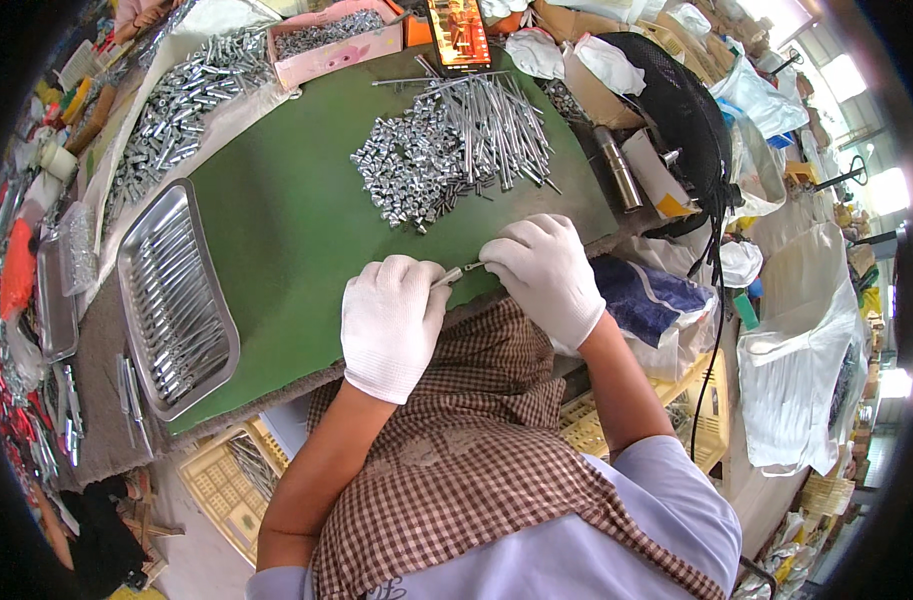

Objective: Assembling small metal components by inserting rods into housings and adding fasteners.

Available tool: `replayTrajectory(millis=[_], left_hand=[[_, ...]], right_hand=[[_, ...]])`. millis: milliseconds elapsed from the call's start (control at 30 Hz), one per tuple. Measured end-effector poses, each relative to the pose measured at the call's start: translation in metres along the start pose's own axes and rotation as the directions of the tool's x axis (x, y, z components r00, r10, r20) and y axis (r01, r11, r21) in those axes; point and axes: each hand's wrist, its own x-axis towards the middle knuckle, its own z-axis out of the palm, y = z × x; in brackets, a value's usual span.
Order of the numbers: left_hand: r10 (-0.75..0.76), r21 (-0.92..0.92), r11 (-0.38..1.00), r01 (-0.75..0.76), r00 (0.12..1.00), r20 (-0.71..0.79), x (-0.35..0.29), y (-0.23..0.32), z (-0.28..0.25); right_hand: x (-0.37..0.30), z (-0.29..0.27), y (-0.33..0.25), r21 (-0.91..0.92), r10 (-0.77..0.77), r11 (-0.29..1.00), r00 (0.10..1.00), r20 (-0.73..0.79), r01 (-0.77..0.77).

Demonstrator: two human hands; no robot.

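Note:
Both my hands wear white knit gloves and meet near the front edge of a green mat (286, 200). My left hand (386, 325) is closed on a small silvery metal sleeve (450, 277) that sticks out past the thumb. A thin metal rod (472, 266) runs from it to my right hand (548, 278), whose fingertips pinch its other end. Whether the rod sits inside the sleeve is too small to tell. Beyond my hands lies a heap of short metal caps (401, 165), touching a pile of long thin rods (501, 130).
To the left, a metal tray (235, 350) holds rows of slender metal pieces. Larger metal tubes (191, 95) fill a sheet at the far left, beside a pink box (341, 52). A lit phone (458, 35) stands at the back. A steel cylinder (618, 170) and a black mesh object (676, 110) are right.

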Motion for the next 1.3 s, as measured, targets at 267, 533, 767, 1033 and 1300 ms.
replayTrajectory(millis=[267, 533, 767, 1033, 1300], left_hand=[[-0.006, -0.025, 1.000, 0.006, 1.000, 0.023, 0.001, -0.002, -0.001], [-0.019, -0.043, 0.999, 0.022, 0.998, 0.054, 0.001, -0.001, -0.003], [-0.023, -0.024, 0.999, 0.024, 0.999, 0.033, 0.001, 0.000, -0.003], [-0.009, -0.028, 1.000, 0.010, 0.999, 0.043, 0.001, -0.002, -0.003], [-0.006, -0.038, 0.999, 0.007, 0.999, 0.034, 0.001, -0.002, -0.003]], right_hand=[[0.005, 0.011, 0.001, 0.074, -0.084, 0.992, 0.973, -0.217, 0.102], [0.015, 0.012, 0.011, 0.396, 0.179, 0.913, 0.969, -0.169, -0.099], [0.045, 0.023, 0.016, 0.086, 0.423, 0.904, 0.904, -0.060, -0.418], [0.025, -0.001, -0.007, 0.181, 0.060, 0.982, 0.998, -0.023, -0.055], [0.024, 0.009, -0.014, 0.344, -0.055, 0.935, 0.993, -0.100, 0.086]])
